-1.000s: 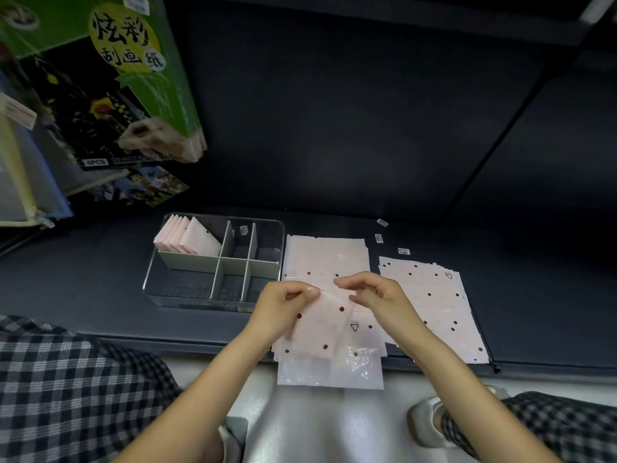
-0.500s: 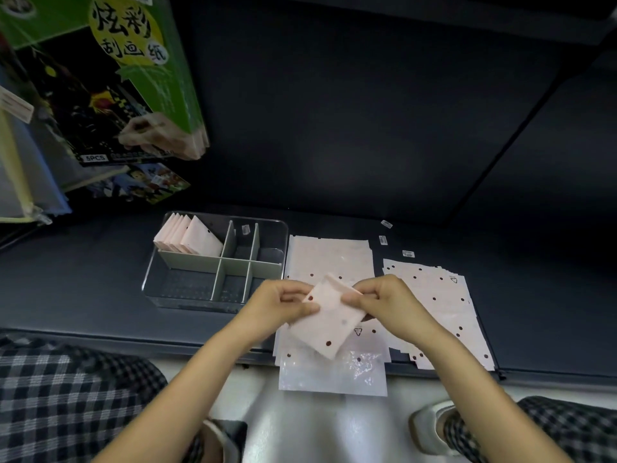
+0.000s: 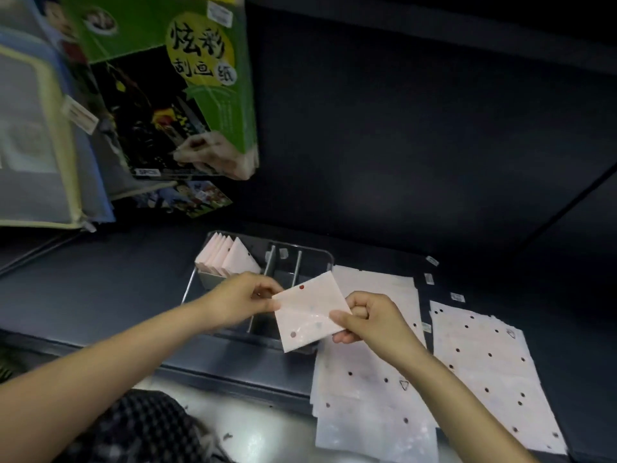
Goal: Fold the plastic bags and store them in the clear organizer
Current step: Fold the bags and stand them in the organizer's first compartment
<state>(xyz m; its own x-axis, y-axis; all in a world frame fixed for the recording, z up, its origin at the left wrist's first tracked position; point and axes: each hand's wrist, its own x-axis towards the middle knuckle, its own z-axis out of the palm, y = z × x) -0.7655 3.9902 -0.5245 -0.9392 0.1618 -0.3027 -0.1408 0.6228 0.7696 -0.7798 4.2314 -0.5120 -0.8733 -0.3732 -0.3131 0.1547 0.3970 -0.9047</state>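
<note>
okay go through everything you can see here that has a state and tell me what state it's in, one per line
left hand: pinches the folded bag's left corner
right hand: grips the folded bag's right edge
folded bag: folded small, held in the air over the organizer
clear organizer: open-topped, on the shelf
stored bags: folded, standing in the back-left compartment
near pile of bags: flat, unfolded, overhanging the shelf edge
far pile of bags: flat, unfolded

A green box (image 3: 160,85) with Chinese lettering leans at the upper left of the frame, with pale folders (image 3: 36,142) at the far left edge. Small white labels (image 3: 432,261) dot the dark shelf (image 3: 100,289) at right of centre. Checked cloth (image 3: 140,429) fills the bottom left.
</note>
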